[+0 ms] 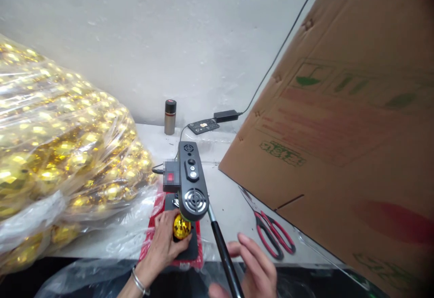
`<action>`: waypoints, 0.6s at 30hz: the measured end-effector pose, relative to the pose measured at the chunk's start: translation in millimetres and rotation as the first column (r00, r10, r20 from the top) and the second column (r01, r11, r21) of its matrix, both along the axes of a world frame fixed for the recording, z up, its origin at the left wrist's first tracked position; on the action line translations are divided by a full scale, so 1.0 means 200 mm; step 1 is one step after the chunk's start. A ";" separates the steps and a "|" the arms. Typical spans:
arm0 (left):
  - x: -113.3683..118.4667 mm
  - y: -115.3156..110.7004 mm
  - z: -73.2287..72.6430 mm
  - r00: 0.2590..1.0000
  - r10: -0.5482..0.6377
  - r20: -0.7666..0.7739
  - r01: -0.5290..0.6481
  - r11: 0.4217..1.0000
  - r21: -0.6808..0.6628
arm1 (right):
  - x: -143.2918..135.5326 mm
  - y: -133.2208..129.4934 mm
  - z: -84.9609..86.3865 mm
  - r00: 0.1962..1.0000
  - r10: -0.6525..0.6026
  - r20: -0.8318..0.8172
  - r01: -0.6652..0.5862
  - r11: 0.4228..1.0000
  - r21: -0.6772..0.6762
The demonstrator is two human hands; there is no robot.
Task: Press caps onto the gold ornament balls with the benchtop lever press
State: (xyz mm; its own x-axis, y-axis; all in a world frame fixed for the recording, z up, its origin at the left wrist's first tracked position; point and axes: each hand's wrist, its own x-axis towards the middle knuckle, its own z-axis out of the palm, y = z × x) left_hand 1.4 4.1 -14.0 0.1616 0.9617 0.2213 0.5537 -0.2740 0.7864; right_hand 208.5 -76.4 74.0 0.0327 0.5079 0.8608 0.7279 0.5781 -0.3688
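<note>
A small gold mirrored ball [181,227] is held between the thumb and fingers of my left hand [163,240], under the round front end of a black machine [193,176]. A black lever [225,255] slopes down from the machine's right side. My right hand [252,266] is right of the lever, fingers apart, holding nothing; part of it is behind the lever or cut off by the frame. The machine's dark base [190,252] rests on a red sheet [200,255].
A large clear bag of gold balls [74,144] fills the left. Red-handled scissors [274,234] lie beside a big cardboard box [322,130] on the right. A capped bottle [170,118], a dark flat box [203,126] and a black power adapter [226,116] are near the wall.
</note>
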 end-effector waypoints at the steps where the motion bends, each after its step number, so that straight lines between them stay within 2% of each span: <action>1: 0.00 0.00 0.00 1.000 -0.003 -0.002 0.003 1.000 -0.001 | -0.03 0.03 0.07 0.999 -0.007 0.048 0.008 1.000 -0.028; 4: 0.01 -0.01 0.00 1.000 -0.005 -0.015 0.005 1.000 -0.002 | -0.17 0.11 0.25 0.997 -0.059 -0.056 0.060 0.998 0.031; 7: 0.01 -0.02 0.02 1.000 -0.016 -0.022 0.016 1.000 -0.023 | -0.29 0.19 0.32 0.995 -0.022 -0.097 0.033 0.993 0.109; 9: 0.02 -0.02 0.02 0.999 -0.023 -0.024 0.022 0.999 -0.037 | -0.34 0.23 0.30 0.995 -0.018 -0.101 0.031 0.991 0.132; 14: 0.03 -0.02 0.02 0.999 -0.022 -0.039 0.021 0.999 -0.025 | -0.36 0.27 0.16 0.989 0.027 -0.143 0.014 0.961 0.276; 18: 0.03 -0.03 0.02 1.000 -0.010 -0.028 0.009 1.000 -0.022 | -0.34 0.26 0.11 0.994 -0.024 -0.111 0.051 0.969 0.241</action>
State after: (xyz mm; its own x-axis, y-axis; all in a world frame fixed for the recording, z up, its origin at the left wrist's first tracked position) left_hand 7.5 -1.1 -9.4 0.1769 0.9647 0.1953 0.5734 -0.2623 0.7761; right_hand 140.1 -24.3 96.7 0.1457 0.2808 0.9486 0.7151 0.6328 -0.2971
